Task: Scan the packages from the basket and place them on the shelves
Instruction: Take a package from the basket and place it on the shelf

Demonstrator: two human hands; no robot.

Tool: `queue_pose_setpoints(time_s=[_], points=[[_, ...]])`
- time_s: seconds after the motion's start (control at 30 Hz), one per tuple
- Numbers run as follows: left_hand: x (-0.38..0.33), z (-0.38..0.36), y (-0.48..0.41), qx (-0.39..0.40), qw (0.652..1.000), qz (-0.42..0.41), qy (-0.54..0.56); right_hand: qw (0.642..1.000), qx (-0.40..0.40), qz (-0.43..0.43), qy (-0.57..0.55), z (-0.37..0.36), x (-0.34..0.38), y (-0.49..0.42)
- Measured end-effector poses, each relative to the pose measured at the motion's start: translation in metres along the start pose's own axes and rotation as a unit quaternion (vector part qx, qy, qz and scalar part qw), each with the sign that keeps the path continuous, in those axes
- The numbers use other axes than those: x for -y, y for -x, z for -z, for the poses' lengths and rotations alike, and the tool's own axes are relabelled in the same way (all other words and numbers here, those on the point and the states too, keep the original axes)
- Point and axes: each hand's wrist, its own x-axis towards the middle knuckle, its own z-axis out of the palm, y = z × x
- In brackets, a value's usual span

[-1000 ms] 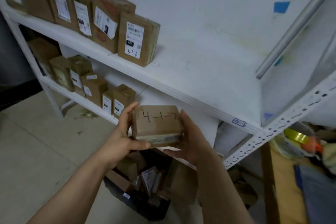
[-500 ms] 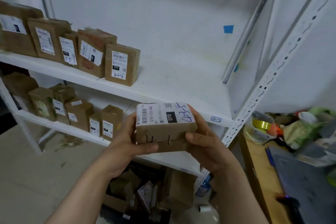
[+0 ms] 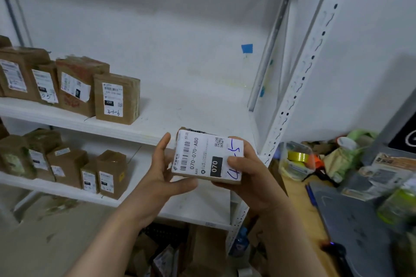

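Note:
A small cardboard package with a white shipping label facing me hangs in front of the white shelf unit. My right hand grips its right end, thumb over the label near blue handwriting. My left hand touches its left end with straight fingers, thumb underneath. The upper shelf behind it carries a row of labelled brown boxes at the left. The lower shelf holds several more boxes. The dark basket with packages sits on the floor below my arms.
A perforated white shelf post rises to the right of the package. Further right, a wooden table is cluttered with yellow tape, bags, papers and a grey board. Blue tape marks the back wall.
The package has been turned so its white label faces me rather than the handwritten brown side. My view has risen and swung right; the hands sit higher against the upper shelf.

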Motion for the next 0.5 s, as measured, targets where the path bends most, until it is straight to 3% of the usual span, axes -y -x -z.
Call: queue_pose_setpoints(time_s=[0.17,0.37,0.5], points=[[0.007,-0.042,-0.022,-0.030,0.995,0.023,0.093,0.999,0.002,-0.029,-0.024,0.034,0.008,0.011],[0.015,-0.082,-0.051,-0.062,0.995,0.011,0.080,0.996,-0.006,-0.054,0.069,0.082,0.026,0.024],[0.026,-0.123,-0.074,-0.044,0.995,0.040,0.079,0.997,-0.027,-0.055,0.041,0.114,0.030,0.035]])
